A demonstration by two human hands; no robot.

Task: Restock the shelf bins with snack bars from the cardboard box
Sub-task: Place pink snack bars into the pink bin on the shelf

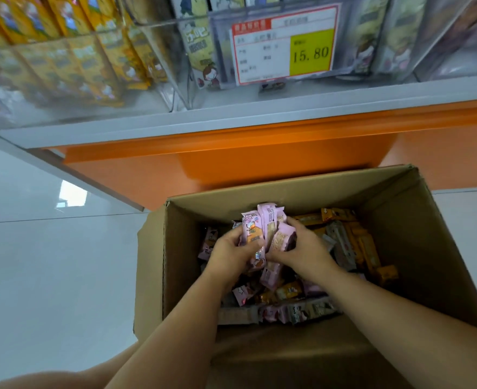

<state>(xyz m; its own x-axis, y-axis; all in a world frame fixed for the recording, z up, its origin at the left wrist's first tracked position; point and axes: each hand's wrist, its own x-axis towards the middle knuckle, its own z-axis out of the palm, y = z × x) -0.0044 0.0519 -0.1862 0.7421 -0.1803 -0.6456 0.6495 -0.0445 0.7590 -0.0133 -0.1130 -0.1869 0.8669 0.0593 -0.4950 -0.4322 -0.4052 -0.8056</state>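
Both hands reach into the open cardboard box (288,189) on the floor (49,262). The left hand (231,252) and the right hand (302,248) curl together round a bunch of pink snack bars (265,228), lifted above the loose orange, grey and pink bars (352,242) filling the box. Far above, clear shelf bins (71,66) hold yellow packets beside a price tag (285,44) reading 15.80.

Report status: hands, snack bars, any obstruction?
Left hand and right hand both gripping a bunch of pink snack bars, inside the cardboard box. Shelf bins above, partly stocked. No obstruction seen.
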